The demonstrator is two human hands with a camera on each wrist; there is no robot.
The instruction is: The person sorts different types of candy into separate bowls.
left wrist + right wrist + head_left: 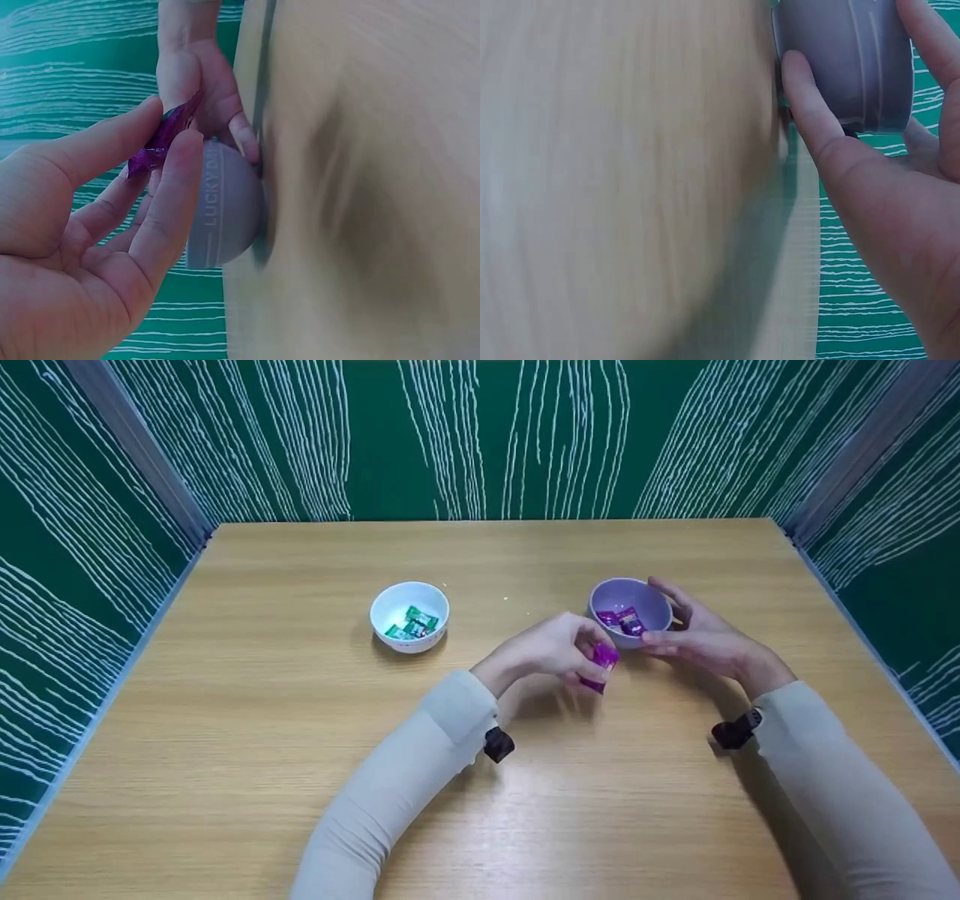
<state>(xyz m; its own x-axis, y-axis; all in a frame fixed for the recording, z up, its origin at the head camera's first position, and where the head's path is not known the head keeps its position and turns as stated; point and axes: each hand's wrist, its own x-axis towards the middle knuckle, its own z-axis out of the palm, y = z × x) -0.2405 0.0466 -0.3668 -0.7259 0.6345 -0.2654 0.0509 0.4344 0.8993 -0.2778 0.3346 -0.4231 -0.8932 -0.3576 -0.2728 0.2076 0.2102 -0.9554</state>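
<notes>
Between thumb and fingertips, my left hand [551, 649] pinches a purple wrapped candy [604, 660] just in front of the purple bowl [658, 604]. Several similar purple candies [630, 621] lie inside that bowl, which stands upright on the table. My right hand [709, 643] holds the bowl from its right side, thumb and fingers spread around the wall. Raised lettering shows on the bowl's outer wall in the left wrist view, where the pinched candy [160, 142] is seen edge-on. The right wrist view shows fingers [810, 105] against the bowl's side.
A white bowl [382, 619] with several green wrapped candies [420, 622] stands to the left on the wooden table [225, 697]. Green panels [495, 442] with white streaks border the table at the back and sides. Tiny light specks lie between the bowls.
</notes>
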